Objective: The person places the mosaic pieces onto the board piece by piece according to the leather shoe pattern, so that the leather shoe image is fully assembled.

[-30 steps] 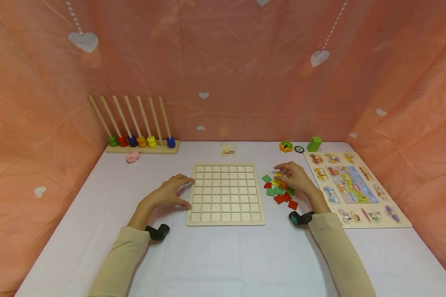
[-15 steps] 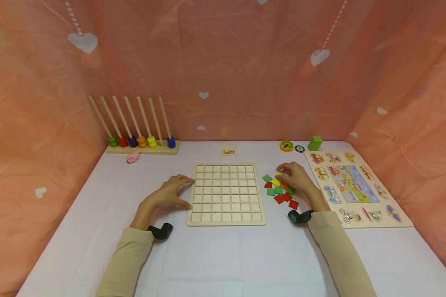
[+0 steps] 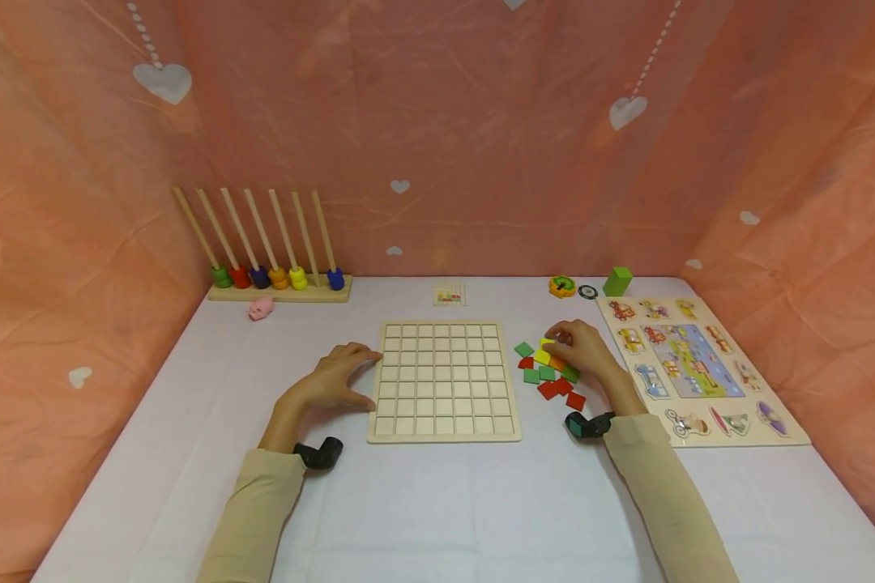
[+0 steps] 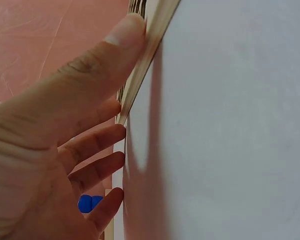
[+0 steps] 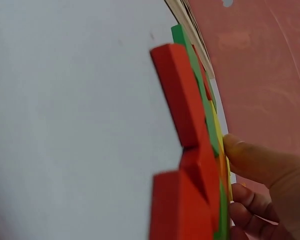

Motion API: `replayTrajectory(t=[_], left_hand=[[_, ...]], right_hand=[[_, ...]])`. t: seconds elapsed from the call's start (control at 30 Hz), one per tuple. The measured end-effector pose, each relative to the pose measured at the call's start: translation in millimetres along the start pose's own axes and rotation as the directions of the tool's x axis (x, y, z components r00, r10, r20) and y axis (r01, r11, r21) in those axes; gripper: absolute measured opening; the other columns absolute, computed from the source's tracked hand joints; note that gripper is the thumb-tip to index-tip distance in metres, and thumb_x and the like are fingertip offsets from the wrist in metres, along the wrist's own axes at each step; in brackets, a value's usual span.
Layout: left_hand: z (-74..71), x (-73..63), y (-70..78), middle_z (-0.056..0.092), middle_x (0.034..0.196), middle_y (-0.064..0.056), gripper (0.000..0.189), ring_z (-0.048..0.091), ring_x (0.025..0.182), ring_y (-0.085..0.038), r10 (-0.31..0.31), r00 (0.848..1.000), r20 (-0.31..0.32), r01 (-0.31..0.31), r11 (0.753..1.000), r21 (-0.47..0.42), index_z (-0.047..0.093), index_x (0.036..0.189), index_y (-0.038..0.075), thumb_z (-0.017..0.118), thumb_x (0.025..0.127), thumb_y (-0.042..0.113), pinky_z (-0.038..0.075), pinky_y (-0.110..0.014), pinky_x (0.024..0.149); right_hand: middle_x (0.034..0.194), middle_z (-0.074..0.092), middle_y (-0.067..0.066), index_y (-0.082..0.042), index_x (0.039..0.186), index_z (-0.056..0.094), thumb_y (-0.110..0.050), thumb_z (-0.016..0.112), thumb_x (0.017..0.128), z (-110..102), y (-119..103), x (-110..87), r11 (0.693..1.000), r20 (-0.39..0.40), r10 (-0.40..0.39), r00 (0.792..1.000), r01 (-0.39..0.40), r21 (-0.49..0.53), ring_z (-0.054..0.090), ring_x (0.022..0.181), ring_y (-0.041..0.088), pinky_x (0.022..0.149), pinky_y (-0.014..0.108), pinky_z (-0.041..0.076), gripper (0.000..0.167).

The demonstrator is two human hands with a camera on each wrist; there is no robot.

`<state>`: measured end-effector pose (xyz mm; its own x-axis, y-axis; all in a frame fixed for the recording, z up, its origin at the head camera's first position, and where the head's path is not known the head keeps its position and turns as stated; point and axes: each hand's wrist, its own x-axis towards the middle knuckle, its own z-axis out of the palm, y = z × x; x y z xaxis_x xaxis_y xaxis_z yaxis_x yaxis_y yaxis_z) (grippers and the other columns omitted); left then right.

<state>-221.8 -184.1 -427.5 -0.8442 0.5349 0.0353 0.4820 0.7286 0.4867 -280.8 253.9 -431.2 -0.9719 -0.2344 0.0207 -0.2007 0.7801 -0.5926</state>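
Note:
In the head view a wooden grid board (image 3: 445, 437) lies at the middle of the white table. My left hand (image 3: 330, 379) is at its left side, thumb and fingers spread. The left wrist view shows the thumb (image 4: 125, 35) against the board's edge (image 4: 150, 50). To the right of the board is a loose pile of flat square tiles: green (image 3: 531, 376), red (image 3: 548, 391), orange and yellow (image 3: 542, 357). My right hand (image 3: 583, 352) reaches over the pile, thumb and fingers pinching a yellow tile (image 5: 229, 175). Part of that tile is hidden by the fingers.
A small pattern card (image 3: 449, 295) lies behind the board. At the back left stands a peg rack (image 3: 280, 295) with coloured beads, a pink pig (image 3: 260, 308) before it. A picture puzzle (image 3: 700, 372) lies at right, near a green block (image 3: 617, 282).
My right hand has shifted slightly to the right over the pile, its fingers drawing in on the yellow tile. The left hand stays at the board, its forearm a little further right.

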Motion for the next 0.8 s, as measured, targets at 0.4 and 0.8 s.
replayTrajectory(t=[0.4, 0.8], left_hand=[[1.5, 0.4, 0.9, 0.044, 0.131, -0.021, 0.079, 0.037, 0.12, -0.041, -0.008, 1.0, 0.001, 0.008, 1.0, -0.001, 0.048, 0.133, 0.002, 0.081, 0.069, 0.035, 0.032, -0.059, 0.093], [-0.7, -0.2, 2.9, 0.043, 0.132, -0.021, 0.08, 0.036, 0.122, -0.04, -0.023, 1.0, 0.019, 0.023, 1.0, -0.007, 0.047, 0.133, 0.002, 0.081, 0.069, 0.034, 0.031, -0.059, 0.095]], right_hand=[[0.094, 0.058, 0.014, 0.0, 0.101, 0.059, -0.018, 0.066, 0.087, 2.8, -5.0, 1.4, 0.999, 0.009, 0.012, 1.0, -0.012, 0.039, 0.05, 0.084, 0.026, 0.079, 0.036, 0.043, 0.024], [0.086, 0.059, 0.009, -0.002, 0.096, 0.062, -0.01, 0.065, 0.086, 11.5, -44.5, 11.8, 0.982, 0.013, -0.093, 0.996, 0.089, 0.166, 0.053, 0.08, 0.022, 0.069, 0.026, 0.046, 0.014]])
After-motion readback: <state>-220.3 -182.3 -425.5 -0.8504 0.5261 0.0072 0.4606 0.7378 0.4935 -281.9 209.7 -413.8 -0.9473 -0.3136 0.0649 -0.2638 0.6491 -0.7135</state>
